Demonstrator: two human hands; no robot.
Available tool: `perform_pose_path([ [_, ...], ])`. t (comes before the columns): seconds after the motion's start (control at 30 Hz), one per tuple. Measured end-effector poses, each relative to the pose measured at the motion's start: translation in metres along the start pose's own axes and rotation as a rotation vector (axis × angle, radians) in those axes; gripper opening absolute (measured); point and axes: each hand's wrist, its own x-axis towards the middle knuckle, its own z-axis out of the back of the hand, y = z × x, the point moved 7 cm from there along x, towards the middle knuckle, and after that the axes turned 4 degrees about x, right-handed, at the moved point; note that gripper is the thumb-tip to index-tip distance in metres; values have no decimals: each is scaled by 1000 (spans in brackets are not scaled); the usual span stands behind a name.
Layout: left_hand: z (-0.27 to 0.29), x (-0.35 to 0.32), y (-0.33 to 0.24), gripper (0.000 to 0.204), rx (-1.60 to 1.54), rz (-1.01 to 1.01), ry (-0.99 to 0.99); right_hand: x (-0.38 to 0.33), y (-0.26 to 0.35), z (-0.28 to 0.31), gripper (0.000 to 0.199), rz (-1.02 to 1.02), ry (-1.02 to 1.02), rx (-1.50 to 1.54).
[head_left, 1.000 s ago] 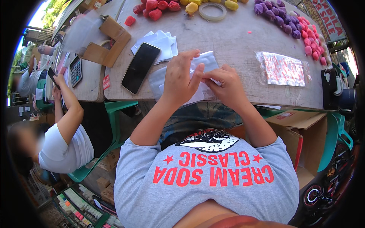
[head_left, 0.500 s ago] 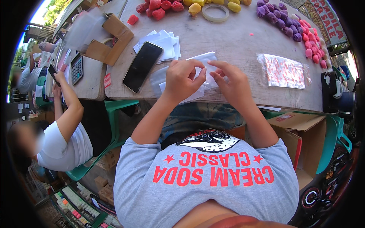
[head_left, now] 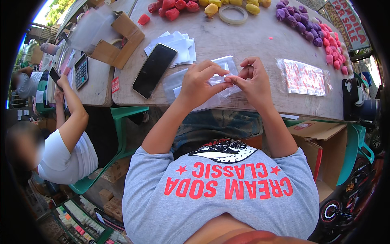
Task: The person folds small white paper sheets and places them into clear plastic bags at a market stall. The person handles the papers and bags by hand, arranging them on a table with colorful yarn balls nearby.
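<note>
**Small clear bag held between both hands over the bench edge**

A small clear plastic bag [head_left: 221,79] is pinched between the left hand [head_left: 201,83] and the right hand [head_left: 254,81], just above the near edge of the weathered wooden bench [head_left: 243,40]. The fingers of both hands are curled in and closed on the thin film, thumbs and forefingers meeting at its middle; whether anything is inside the bag cannot be told. Under the hands, a loose heap of further clear plastic bags [head_left: 178,83] is spread on the bench.

Just to the left, a black smartphone [head_left: 154,70] is laid face up, partly on a stack of white paper slips [head_left: 178,42]. To the right, well apart from the hands, a flat clear packet with a red-and-white printed sheet [head_left: 304,77] is seen. Along the far side, red lumps [head_left: 172,7], yellow lumps [head_left: 233,3], purple lumps [head_left: 294,18] and pink lumps [head_left: 333,44] are set out in groups, with a ring of clear tape [head_left: 232,13] among them.

At the far left, an open brown cardboard box [head_left: 115,42] and a dark calculator [head_left: 81,71] are placed, and another person in a white shirt [head_left: 67,156] is seated beside a green plastic chair [head_left: 122,122]
</note>
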Motion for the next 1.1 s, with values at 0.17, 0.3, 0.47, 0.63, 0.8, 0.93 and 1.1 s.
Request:
perform_pose_path([
  [0.17,0,-2,5,22,-194,121,21,4,-9,6,41,-89,62,34],
  [0.3,5,-4,8,15,-327,128,-56,33,-9,18,30,-96,21,-44],
  [0.47,-2,-3,4,14,-276,134,20,96,34,-28,25,342,201,-346],
  [0.63,-4,-2,3,13,-198,81,95,141,35,-112,30,625,399,-707],
  [0.8,-3,-1,-2,12,-187,23,79,158,33,-132,28,529,533,-767],
  [0.93,-3,-1,-2,11,-178,20,90,161,38,-132,21,420,472,-650],
  [1.1,-4,-1,-4,11,-125,20,106,152,57,-128,23,479,370,-573],
])
